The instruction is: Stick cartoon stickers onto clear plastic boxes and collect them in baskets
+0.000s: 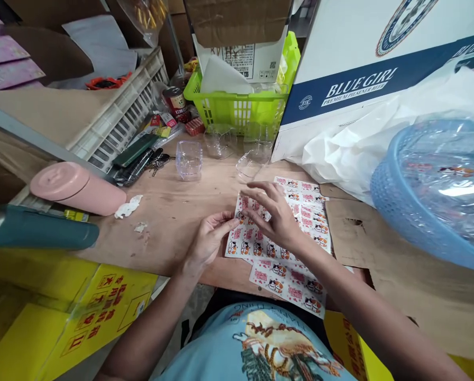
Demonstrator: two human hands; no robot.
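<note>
Sheets of cat stickers with pink lettering [271, 250] lie overlapping at the table's front edge. My left hand [210, 236] is at their left edge, thumb and fingertips pinched at a sheet's margin; whatever is between them is too small to make out. Above the same sheets my right hand [274, 211] hovers with its fingers apart, thumb close to the left fingertips. Beyond the hands, a clear plastic cup [189, 160] stands on the table, and another clear container [249, 163] lies to its right.
A pink bottle [86, 188] and a teal bottle [50, 227] lie at the left. Behind stands a green basket [240, 108] holding a box. On the right is a blue basket [395, 196] with plastic-wrapped items. Keys [157, 160] rest near the white rack [118, 114].
</note>
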